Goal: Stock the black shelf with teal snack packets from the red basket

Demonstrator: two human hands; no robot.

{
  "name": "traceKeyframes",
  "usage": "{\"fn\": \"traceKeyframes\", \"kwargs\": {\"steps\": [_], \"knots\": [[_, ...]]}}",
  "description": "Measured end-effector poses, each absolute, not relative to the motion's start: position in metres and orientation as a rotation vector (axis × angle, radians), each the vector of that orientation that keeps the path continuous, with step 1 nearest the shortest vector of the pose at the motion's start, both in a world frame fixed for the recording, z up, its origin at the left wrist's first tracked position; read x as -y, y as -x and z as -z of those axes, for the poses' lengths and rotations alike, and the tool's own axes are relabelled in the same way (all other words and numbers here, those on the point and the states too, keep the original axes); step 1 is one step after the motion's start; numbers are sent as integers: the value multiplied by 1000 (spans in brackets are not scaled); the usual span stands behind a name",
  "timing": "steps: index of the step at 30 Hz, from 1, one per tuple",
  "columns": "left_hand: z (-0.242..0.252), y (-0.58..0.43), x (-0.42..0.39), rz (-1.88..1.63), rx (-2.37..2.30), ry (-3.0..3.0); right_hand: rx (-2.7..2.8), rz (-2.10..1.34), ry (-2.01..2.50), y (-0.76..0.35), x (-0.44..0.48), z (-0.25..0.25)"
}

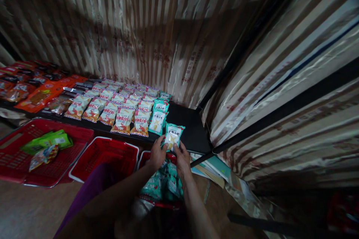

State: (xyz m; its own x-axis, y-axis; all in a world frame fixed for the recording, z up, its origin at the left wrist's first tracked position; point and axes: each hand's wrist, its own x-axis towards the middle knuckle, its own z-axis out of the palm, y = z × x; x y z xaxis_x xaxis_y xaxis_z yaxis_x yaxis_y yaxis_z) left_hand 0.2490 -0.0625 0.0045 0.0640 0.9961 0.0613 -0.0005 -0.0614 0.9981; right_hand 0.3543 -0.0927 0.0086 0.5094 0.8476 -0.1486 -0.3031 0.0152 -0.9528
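Both my hands hold one teal snack packet (173, 134) over the front edge of a black shelf (190, 123). My left hand (157, 154) grips the packet's lower left side with curled fingers. My right hand (182, 157) pinches its lower right corner. Directly below my hands sits a red basket (146, 155) filled with more teal packets (161, 185). Just left of the held packet, two teal packets (158, 115) lie in a column on the shelf.
Rows of white-and-red snack packets (117, 106) cover the shelf to the left, with orange and dark packets (36, 89) beyond. Two more red baskets (105, 155) (17, 160) stand on the floor; the left one holds green packets. Striped curtains hang behind and to the right.
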Motion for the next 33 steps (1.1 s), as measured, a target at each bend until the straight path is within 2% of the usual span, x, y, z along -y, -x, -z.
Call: {"fn": "traceKeyframes", "kwargs": {"steps": [14, 23, 33], "knots": [[-7, -240, 48, -1172, -1310, -1453, 507, -1115, 1170, -341, 73, -20], [-10, -262, 35, -1249, -1326, -1555, 469, -1035, 1198, -360, 54, -15], [-15, -303, 6, -1173, -1383, -1632, 533, -936, 1220, -394, 19, -15]]}}
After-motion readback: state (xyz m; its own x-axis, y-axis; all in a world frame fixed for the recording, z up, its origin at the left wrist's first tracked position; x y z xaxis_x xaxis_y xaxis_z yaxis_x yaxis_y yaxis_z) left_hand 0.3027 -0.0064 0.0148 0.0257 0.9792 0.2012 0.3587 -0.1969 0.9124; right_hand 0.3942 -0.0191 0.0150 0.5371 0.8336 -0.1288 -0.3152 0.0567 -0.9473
